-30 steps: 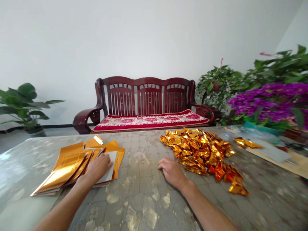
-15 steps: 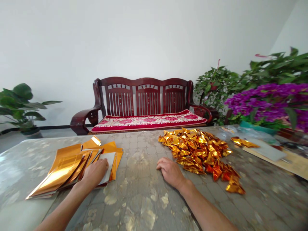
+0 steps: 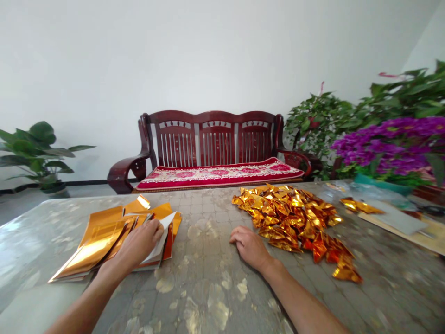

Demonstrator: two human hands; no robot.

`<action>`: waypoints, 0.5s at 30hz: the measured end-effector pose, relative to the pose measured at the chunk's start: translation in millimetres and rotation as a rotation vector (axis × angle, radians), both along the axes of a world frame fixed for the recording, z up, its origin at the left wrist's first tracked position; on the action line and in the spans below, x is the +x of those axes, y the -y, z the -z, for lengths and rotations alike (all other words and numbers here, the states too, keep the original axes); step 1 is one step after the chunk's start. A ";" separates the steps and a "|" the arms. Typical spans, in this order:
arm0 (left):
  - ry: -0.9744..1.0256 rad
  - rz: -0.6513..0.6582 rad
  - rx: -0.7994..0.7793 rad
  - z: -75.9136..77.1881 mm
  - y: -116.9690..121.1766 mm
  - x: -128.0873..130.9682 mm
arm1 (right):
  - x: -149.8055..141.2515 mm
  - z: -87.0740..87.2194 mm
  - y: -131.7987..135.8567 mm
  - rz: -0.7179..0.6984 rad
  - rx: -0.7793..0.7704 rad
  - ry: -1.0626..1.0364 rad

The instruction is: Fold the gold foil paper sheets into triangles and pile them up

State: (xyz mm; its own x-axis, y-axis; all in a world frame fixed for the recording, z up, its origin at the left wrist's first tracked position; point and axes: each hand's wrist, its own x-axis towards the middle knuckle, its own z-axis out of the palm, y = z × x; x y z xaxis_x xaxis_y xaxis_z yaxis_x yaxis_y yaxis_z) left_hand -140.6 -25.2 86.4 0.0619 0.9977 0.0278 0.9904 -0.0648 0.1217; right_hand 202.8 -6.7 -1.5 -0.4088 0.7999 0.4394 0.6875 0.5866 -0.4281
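From here I see the left hand point(image 3: 144, 240) on the gold sheets point(image 3: 99, 243), its hold on the pale sheet point(image 3: 159, 249) hidden, the curled right hand point(image 3: 251, 249) well apart.

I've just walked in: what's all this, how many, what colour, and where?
Table: one, grey-brown patterned, foreground
Foil sheets: several, gold, table's left
White sheet: one uppermost, white, right side of stack
Folded foil pieces: many, gold, heaped right of centre
Card: one, pale grey, table's far right
Tan sheet: one, tan, under card
Clear plastic: uncountable, transparent, beyond card
Bench: one, dark red-brown, beyond table
Seat cover: one, red and white, on bench
Potted plant: one, green, far left
Leafy plants: several, green, back right
Flowers: one bunch, purple, right
Walls: two, white, behind
Left hand: one, bare, on sheets
Right hand: one, bare, on table left of heap
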 end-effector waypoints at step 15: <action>0.082 0.187 -0.008 32.0 11.3 77.0 | -14.4 -10.8 8.9 -0.061 -0.023 0.007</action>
State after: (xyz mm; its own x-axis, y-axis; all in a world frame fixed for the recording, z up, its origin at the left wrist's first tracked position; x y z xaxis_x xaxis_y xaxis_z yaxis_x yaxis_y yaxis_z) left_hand -63.6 -36.5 54.4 0.2435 0.9694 0.0320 0.9481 -0.2449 0.2030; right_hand 188.4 -15.6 9.3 -0.4601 0.7835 0.4177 0.6540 0.6173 -0.4374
